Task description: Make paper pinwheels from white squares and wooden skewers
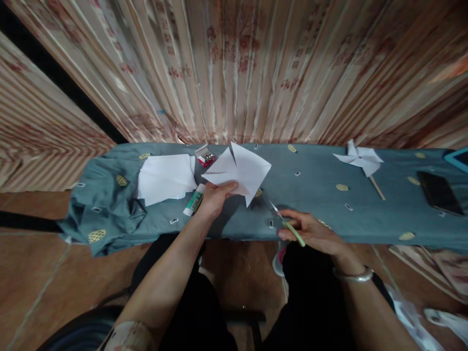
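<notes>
My left hand (218,196) pinches a white square of paper (252,168) between thumb and fingers, above the cloth. Slits run inward from the paper's corners, and some flaps stand slightly apart. In my right hand (310,229) are scissors (293,232) with a light green handle, their blades pointing up and left toward the paper but apart from it. A green and white glue stick (195,200) lies beside my left wrist. Behind that hand sits a small open red and white box (205,156) with shiny metal pieces inside.
A stack of white paper (166,178) lies on the left of the cloth-covered table (307,195). To the right are a finished-looking paper pinwheel (360,158) on a stick, a dark phone (439,191) and a blue-edged object (458,158). A patterned curtain (237,73) hangs behind the table.
</notes>
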The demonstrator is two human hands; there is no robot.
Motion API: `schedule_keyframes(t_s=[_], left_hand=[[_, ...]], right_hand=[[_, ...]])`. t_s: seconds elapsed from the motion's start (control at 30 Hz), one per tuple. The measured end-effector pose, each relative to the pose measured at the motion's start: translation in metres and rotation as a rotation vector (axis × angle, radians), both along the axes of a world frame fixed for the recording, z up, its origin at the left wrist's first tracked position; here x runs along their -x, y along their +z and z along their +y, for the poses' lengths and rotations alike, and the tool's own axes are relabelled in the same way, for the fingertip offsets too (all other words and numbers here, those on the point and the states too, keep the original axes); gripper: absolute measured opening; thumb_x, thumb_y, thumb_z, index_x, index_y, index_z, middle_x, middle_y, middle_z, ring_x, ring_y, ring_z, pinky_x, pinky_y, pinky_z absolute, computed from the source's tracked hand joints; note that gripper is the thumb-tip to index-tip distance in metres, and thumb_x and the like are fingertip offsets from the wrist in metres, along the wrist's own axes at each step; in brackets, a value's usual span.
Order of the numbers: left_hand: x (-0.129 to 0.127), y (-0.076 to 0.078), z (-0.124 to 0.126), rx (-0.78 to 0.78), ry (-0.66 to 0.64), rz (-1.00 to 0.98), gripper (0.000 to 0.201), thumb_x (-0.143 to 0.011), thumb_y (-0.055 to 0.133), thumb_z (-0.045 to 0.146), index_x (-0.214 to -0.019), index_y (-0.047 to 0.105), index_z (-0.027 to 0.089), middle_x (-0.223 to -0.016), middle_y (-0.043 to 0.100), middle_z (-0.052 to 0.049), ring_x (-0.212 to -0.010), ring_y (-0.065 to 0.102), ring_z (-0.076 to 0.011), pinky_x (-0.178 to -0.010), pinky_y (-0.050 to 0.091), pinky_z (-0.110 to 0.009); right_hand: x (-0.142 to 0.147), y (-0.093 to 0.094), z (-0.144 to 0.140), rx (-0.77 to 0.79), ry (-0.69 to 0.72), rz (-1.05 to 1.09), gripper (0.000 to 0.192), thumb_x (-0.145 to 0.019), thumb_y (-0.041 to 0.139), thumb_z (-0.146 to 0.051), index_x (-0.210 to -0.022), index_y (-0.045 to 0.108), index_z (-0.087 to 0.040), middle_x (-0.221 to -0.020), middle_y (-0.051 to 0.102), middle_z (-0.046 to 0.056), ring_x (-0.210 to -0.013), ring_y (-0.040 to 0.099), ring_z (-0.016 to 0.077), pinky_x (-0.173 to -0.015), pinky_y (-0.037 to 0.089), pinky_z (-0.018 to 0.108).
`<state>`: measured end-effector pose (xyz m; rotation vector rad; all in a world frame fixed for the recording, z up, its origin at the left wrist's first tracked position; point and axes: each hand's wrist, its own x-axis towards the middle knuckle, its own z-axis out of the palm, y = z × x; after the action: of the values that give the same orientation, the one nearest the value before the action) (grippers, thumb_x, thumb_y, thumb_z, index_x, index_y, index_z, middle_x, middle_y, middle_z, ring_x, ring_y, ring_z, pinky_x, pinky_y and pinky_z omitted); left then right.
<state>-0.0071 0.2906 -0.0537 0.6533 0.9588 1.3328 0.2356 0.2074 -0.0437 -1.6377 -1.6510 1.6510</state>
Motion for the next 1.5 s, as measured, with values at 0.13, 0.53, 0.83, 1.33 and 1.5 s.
schedule_keyframes(t_s=[0.13, 0.53, 0.83, 1.33, 1.5], left_hand=[[-0.014, -0.011, -0.004, -0.003, -0.047, 0.027, 0.043, -0.043, 0.085, 0.019, -0.082, 0.068, 0.014, -0.081, 0.073, -0.003, -0.074, 0.068, -0.0189, -0.068, 0.056, -0.031], [-0.024, -0.030, -0.023, 0.086, -0.202, 0.040, 0.045, -0.048, 0.084, 0.022, -0.088, 0.063, 0.017, -0.086, 0.071, -0.002, -0.083, 0.067, -0.0173, -0.082, 0.058, -0.039], [0.000, -0.023, -0.035, -0.009, -0.256, 0.279, 0.048, -0.059, 0.080, 0.026, -0.102, 0.060, 0.018, -0.087, 0.066, -0.002, -0.080, 0.065, -0.0165, -0.061, 0.061, -0.028], [0.055, -0.030, -0.061, -0.513, -0.078, 1.137, 0.037, -0.087, 0.050, 0.017, -0.122, 0.062, 0.015, -0.118, 0.066, -0.014, -0.110, 0.063, -0.0245, -0.098, 0.052, -0.043], [0.025, -0.040, -0.060, -0.722, -0.227, 1.426, 0.038, -0.088, 0.049, 0.013, -0.124, 0.061, 0.016, -0.139, 0.056, -0.015, -0.134, 0.047, -0.0289, -0.112, 0.039, -0.052]], right_hand=[[-0.021, -0.004, 0.006, -0.366, -0.214, -0.780, 0.067, -0.083, 0.063, -0.049, -0.135, 0.048, -0.009, -0.080, 0.072, 0.010, -0.081, 0.070, 0.0290, -0.067, 0.048, 0.033], [-0.033, -0.018, 0.035, -0.560, -0.253, -1.117, 0.035, -0.089, 0.058, -0.034, -0.114, 0.062, -0.010, -0.105, 0.072, 0.019, -0.097, 0.068, 0.0299, -0.080, 0.047, 0.034], [-0.051, -0.024, 0.045, -0.519, -0.330, -1.108, 0.035, -0.086, 0.060, -0.036, -0.111, 0.066, -0.011, -0.103, 0.073, 0.018, -0.091, 0.069, 0.0275, -0.077, 0.047, 0.034], [-0.029, -0.018, 0.056, -0.656, -0.278, -0.938, 0.025, -0.087, 0.055, -0.021, -0.102, 0.072, -0.010, -0.108, 0.069, 0.025, -0.102, 0.064, 0.0345, -0.090, 0.046, 0.044], [0.016, -0.023, 0.058, -0.804, -0.214, -0.853, 0.034, -0.093, 0.045, -0.016, -0.119, 0.065, -0.010, -0.132, 0.061, 0.019, -0.124, 0.055, 0.0274, -0.104, 0.041, 0.039]])
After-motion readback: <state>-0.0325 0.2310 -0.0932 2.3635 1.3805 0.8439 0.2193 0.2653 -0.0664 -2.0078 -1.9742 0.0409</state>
